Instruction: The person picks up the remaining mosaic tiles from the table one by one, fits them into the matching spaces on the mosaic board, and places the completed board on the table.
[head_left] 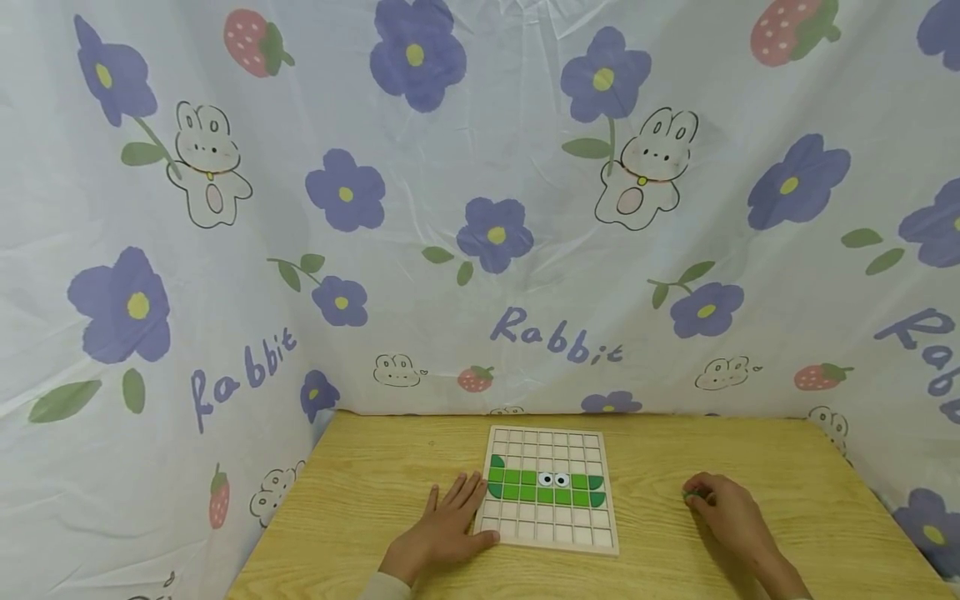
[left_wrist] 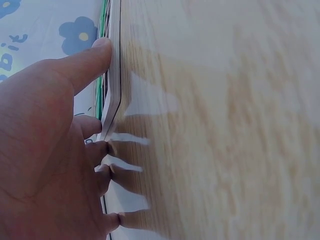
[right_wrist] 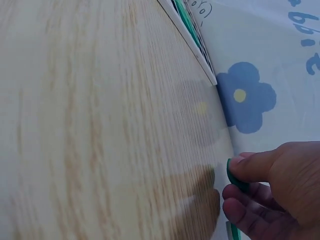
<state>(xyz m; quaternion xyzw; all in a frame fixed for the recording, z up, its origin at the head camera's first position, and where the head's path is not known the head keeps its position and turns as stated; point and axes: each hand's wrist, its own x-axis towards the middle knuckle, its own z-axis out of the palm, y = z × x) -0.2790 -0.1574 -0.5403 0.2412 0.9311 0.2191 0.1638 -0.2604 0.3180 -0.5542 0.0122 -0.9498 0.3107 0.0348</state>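
Note:
A square wooden grid board (head_left: 543,532) lies on the table. Across its middle run two rows of light green square tiles (head_left: 546,495), with dark green rounded tiles (head_left: 596,483) at the ends and two eye tiles (head_left: 554,480) in the upper row. My left hand (head_left: 444,527) is spread flat along the board's left side, thumb at the lower left corner. To the right of the board, my right hand (head_left: 726,510) pinches a small dark green tile (right_wrist: 236,176) between thumb and fingers. Below those fingers, another green piece (right_wrist: 234,231) shows in the right wrist view.
The wooden table (head_left: 810,533) extends on both sides of the board. A white curtain (head_left: 420,317) printed with flowers, rabbits and strawberries hangs along the table's back and sides.

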